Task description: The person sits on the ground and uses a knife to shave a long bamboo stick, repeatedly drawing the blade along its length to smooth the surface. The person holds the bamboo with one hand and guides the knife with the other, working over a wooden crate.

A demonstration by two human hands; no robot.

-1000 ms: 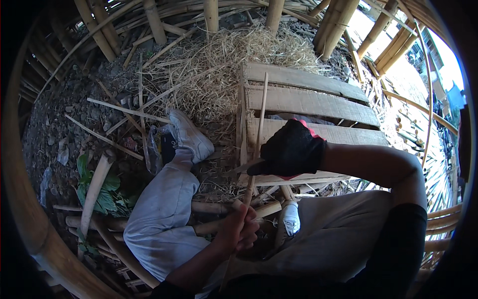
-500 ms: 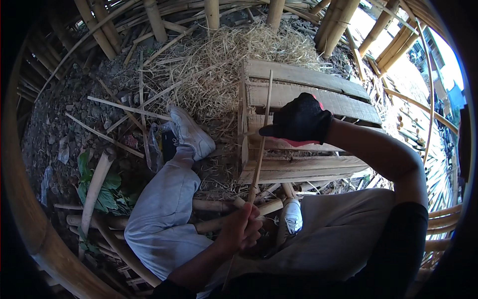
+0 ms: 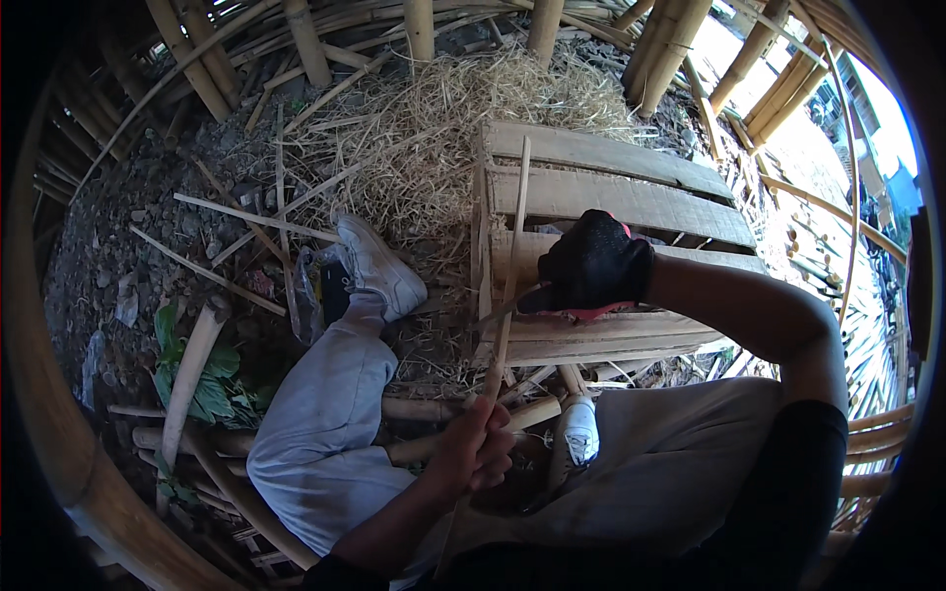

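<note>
My bare left hand (image 3: 480,445) is closed around the lower part of a long, thin bamboo strip (image 3: 513,241), which slants up and away in front of me. Its far end reaches over the slatted wooden crate (image 3: 621,204). My right hand (image 3: 594,261) wears a black glove with a red palm and is closed on a knife (image 3: 503,313). The narrow dark blade points left and crosses the strip near the crate's left side. The knife's handle is hidden inside the glove.
Pale shavings (image 3: 443,138) are heaped behind and left of the crate. Loose bamboo strips (image 3: 251,215) lie on the stony ground at left, near my white shoe (image 3: 379,266). A thick cut pole (image 3: 192,379) leans beside green leaves (image 3: 222,374). Upright bamboo poles (image 3: 419,30) stand at the back.
My right hand with the knife has moved nearer along the strip, toward my left hand. The strip's far end has shifted slightly left. My left hand has barely moved.
</note>
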